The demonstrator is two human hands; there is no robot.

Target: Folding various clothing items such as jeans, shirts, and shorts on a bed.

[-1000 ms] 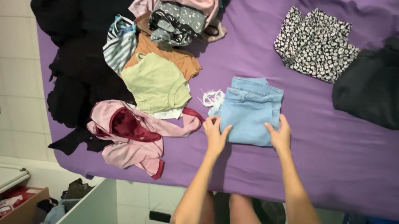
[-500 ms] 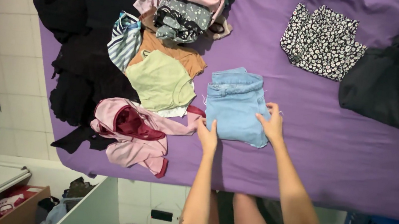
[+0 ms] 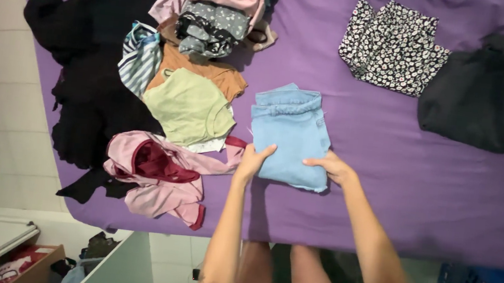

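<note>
Now both hands sit at the near edge of the folded blue denim piece (image 3: 290,136). My left hand (image 3: 252,160) presses flat on its near-left corner, fingers loose, not clenched around anything. My right hand (image 3: 331,167) lies on the near-right corner with fingers curled over the fold; I cannot tell whether it pinches the cloth or only rests there. Compared with half a second ago, the denim has turned a little and looks narrower and tidier, and my right hand has dropped from the middle of the bundle to its near edge, so the fold reads as closed.

Just left of my grip, the pink hooded top (image 3: 163,172) nearly touches the denim, and beyond it lies the light green top (image 3: 189,106) at the edge of the clothes pile. Right of my grip the purple bedsheet (image 3: 435,200) runs bare, well apart from the black-and-white flowered garment (image 3: 392,47) and the dark folded garment (image 3: 488,99) beyond. The mattress edge lies near, just behind my wrists.
</note>
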